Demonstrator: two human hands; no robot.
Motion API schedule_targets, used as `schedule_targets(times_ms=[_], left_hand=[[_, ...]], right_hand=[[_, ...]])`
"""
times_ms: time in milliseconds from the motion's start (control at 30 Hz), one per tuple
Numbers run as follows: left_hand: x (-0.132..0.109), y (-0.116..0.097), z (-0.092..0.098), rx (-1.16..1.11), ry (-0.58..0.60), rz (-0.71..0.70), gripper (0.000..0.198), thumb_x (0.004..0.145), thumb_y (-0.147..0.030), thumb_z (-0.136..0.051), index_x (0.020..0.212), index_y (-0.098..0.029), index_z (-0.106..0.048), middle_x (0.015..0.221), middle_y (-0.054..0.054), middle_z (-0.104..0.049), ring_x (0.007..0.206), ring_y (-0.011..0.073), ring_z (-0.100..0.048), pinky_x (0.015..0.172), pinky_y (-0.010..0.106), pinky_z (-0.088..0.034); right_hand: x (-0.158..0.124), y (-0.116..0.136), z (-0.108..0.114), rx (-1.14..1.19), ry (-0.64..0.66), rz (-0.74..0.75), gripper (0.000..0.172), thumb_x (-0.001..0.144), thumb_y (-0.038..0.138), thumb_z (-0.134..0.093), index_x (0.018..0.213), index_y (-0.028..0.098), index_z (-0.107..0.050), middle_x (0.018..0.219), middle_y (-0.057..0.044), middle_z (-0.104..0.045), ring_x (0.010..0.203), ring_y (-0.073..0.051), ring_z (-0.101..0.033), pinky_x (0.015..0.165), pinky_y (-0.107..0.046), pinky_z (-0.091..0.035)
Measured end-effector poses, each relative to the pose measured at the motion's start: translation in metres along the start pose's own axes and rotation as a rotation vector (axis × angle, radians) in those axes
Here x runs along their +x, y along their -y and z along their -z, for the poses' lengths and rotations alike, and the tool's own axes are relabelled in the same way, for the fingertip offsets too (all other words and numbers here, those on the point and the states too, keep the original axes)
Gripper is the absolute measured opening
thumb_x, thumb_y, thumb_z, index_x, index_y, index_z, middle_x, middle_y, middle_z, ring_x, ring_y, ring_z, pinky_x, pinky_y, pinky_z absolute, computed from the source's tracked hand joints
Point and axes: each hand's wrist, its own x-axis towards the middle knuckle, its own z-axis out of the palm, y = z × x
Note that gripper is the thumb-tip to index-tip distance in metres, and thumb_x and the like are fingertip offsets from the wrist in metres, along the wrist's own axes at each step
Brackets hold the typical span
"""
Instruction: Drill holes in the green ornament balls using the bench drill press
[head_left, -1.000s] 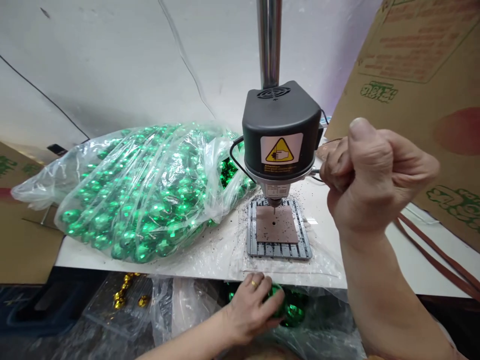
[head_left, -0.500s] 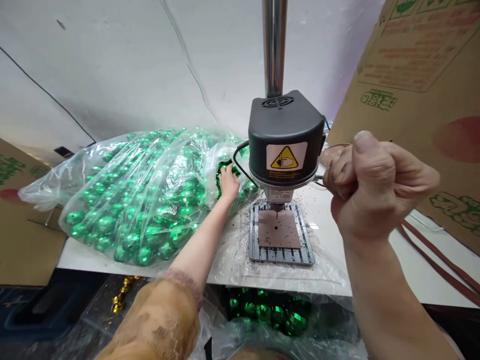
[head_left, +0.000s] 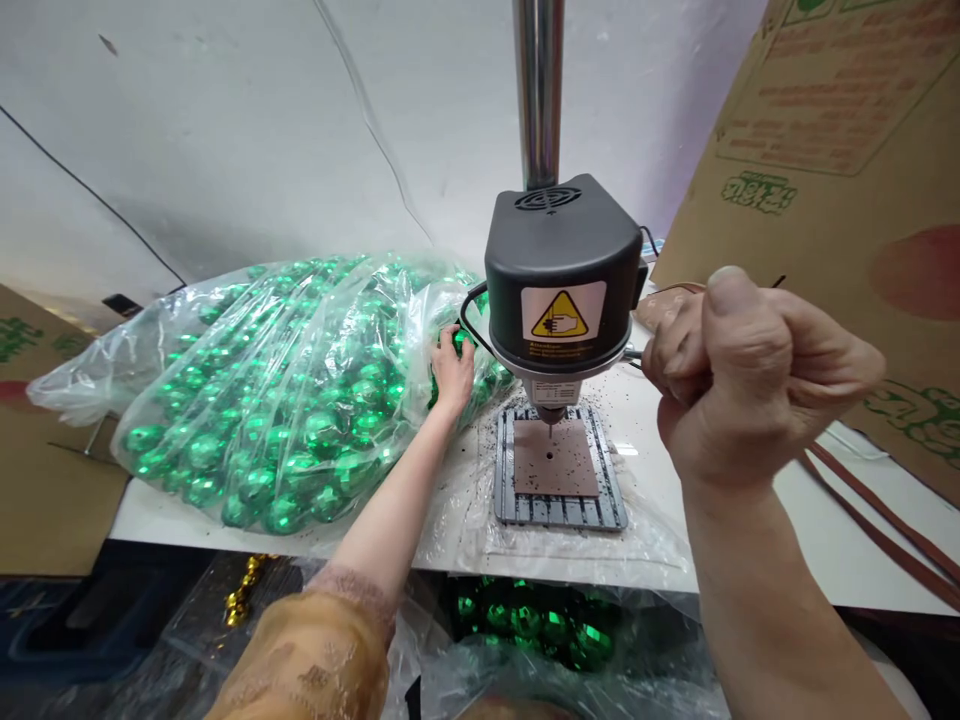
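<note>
My left hand [head_left: 453,375] reaches into the mouth of a clear plastic bag [head_left: 75,385], its fingers closed round a shiny green faceted ball [head_left: 460,338]. Many more such balls fill the bag. On the right, my right hand [head_left: 750,375] is wrapped in a fist round the feed lever [head_left: 634,356] of a small black drill press [head_left: 562,235]; the lever's end is hidden inside the fist. Beneath the motor head, the drill bit [head_left: 551,432] points down at a brown square board [head_left: 556,475] with a dark hole. That board lies on the slotted metal base [head_left: 510,510].
Dark shavings lie around the base on the white table [head_left: 652,555]. Cardboard boxes stand at the right [head_left: 825,210] and the left [head_left: 60,480]. Below the table edge are more green balls [head_left: 532,625] in plastic and some gold beads [head_left: 244,590]. A brown strap [head_left: 885,520] lies at right.
My left fingers have shifted within the bag's mouth, and a green ball now shows between them. My right hand keeps its grip on the lever. The view has shifted slightly.
</note>
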Motion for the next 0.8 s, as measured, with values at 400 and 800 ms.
schedule_targets(times_ms=[400, 800], left_hand=[[-0.106, -0.023, 0.031, -0.785, 0.359, 0.681, 0.032, 0.088, -0.040, -0.069, 0.110, -0.018, -0.065, 0.099, 0.007, -0.072, 0.084, 0.0183, -0.070, 0.068, 0.028, -0.059], [-0.134, 0.002, 0.015, -0.430, 0.435, 0.217, 0.053, 0.087, -0.054, -0.072, 0.128, -0.025, -0.058, 0.127, 0.006, -0.066, 0.120, 0.0216, -0.061, 0.104, 0.034, -0.048]], right_hand=[[-0.001, 0.002, -0.001, 0.010, -0.006, -0.023, 0.044, 0.088, 0.023, -0.062, 0.047, 0.019, -0.046, 0.041, 0.007, -0.035, 0.038, -0.005, -0.034, 0.045, -0.029, -0.028], [-0.001, 0.000, -0.003, 0.008, -0.028, 0.011, 0.045, 0.087, 0.026, -0.064, 0.047, 0.021, -0.044, 0.039, 0.007, -0.034, 0.037, -0.006, -0.034, 0.044, -0.031, -0.028]])
